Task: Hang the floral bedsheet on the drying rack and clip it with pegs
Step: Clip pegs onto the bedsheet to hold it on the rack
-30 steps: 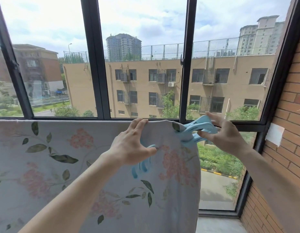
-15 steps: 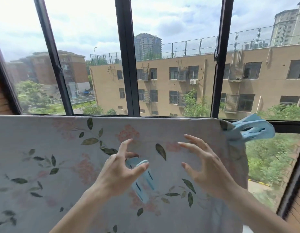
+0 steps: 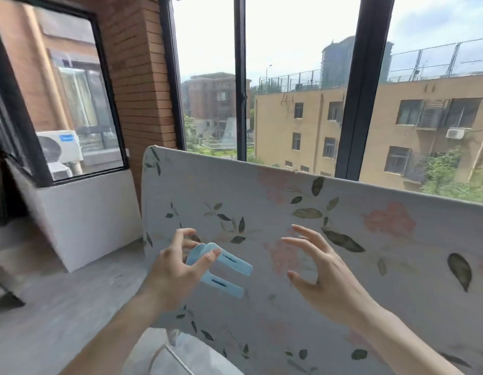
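Note:
The floral bedsheet [image 3: 289, 207], pale with pink flowers and dark leaves, hangs over the drying rack's top rail, which it hides. Its left end shows near the brick pillar. My left hand [image 3: 178, 269] holds a large light-blue peg [image 3: 224, 269] in front of the sheet, thumb and fingers curled round its rounded end, its two prongs pointing right. My right hand [image 3: 324, 272] hovers beside the peg with spread, slightly bent fingers and holds nothing.
A brick pillar [image 3: 142, 77] and a white low wall [image 3: 86, 212] stand to the left. Black window frames [image 3: 354, 85] run behind the sheet. An air-conditioner unit [image 3: 58, 147] sits beyond the left window. Grey floor [image 3: 58, 307] lies below left.
The view has swung left along the sheet, so the peg clipped at its right end is out of sight. Both hands came down from the sheet's top edge, the left still holding a peg.

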